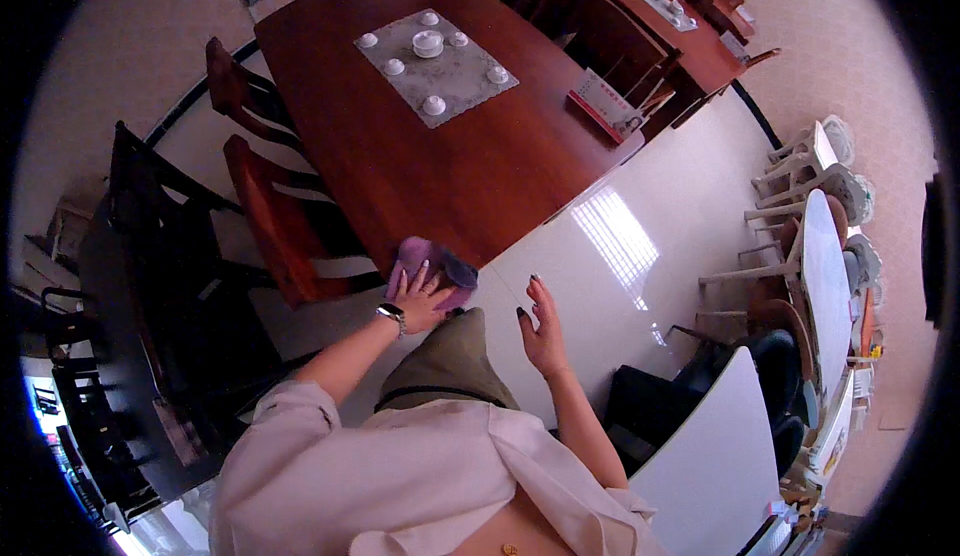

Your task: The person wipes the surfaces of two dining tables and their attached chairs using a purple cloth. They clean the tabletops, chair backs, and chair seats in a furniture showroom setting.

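My left hand [426,303], with a watch [391,311] on the wrist, lies fingers spread over a purple cloth [411,254]. The cloth is bunched against the near corner of a reddish-brown wooden table [450,181], and a darker fold shows on its right side. Apart from the table, my right hand [543,331] hangs over the floor with nothing in it, its thumb and fingers separated. Toward the table's far half lies a grey patterned mat [442,75] bearing a white lidded pot [427,44] and several small white cups [435,105].
Wooden chairs [262,211] line the table's left side, close to the cloth. A printed sign [606,105] stands on its right edge. Black chairs [187,271] are at far left. At right are white tables [712,458] and a black chair [652,406] over glossy tiled floor [600,256].
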Available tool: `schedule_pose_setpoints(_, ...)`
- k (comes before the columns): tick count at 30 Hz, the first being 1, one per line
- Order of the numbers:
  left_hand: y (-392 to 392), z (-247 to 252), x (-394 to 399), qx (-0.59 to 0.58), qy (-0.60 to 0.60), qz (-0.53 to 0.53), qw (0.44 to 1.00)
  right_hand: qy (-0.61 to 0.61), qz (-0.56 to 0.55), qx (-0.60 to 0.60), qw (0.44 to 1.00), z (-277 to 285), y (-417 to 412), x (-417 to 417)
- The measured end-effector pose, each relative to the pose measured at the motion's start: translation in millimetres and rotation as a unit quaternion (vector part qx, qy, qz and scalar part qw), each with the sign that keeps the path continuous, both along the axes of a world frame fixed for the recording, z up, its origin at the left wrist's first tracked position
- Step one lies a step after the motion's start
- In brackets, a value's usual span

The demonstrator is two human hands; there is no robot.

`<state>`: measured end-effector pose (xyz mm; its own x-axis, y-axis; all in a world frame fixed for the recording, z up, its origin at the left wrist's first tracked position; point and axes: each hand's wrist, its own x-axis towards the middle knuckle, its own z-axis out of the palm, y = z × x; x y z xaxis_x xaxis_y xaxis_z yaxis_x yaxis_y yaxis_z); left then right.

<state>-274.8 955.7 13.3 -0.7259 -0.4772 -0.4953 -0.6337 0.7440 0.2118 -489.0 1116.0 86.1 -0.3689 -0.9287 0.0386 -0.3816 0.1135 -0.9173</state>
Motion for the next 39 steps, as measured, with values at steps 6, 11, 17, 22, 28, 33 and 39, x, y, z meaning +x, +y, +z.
schedule_pose_setpoints(6,-79,-23,0,-0.077,-0.007,0.254,0.964,0.075,0.043,0.009,0.996,15,-10,-22)
schedule_pose_setpoints(11,-120,-16,-33,-0.069,0.012,0.396,0.915,0.095,0.059,0.031,0.993,9,-35,-52)
schedule_pose_setpoints(17,-44,-6,-129,-0.046,0.019,0.083,0.995,0.125,0.098,0.084,0.984,-18,-88,-93)
schedule_pose_setpoints(22,-47,-13,-149,0.017,0.119,-0.043,0.992,0.176,0.155,0.103,0.967,-43,-138,-140)
schedule_pose_setpoints(28,-145,1,-90,-0.105,0.073,0.296,0.947,0.238,0.174,0.167,0.941,-71,-176,-203)
schedule_pose_setpoints(33,-200,-10,-32,-0.085,-0.020,0.561,0.823,0.315,0.137,0.219,0.913,-92,-213,-237)
schedule_pose_setpoints(39,-167,-14,-116,-0.113,0.018,0.447,0.887,0.228,-0.002,0.493,0.839,-97,-273,-248)
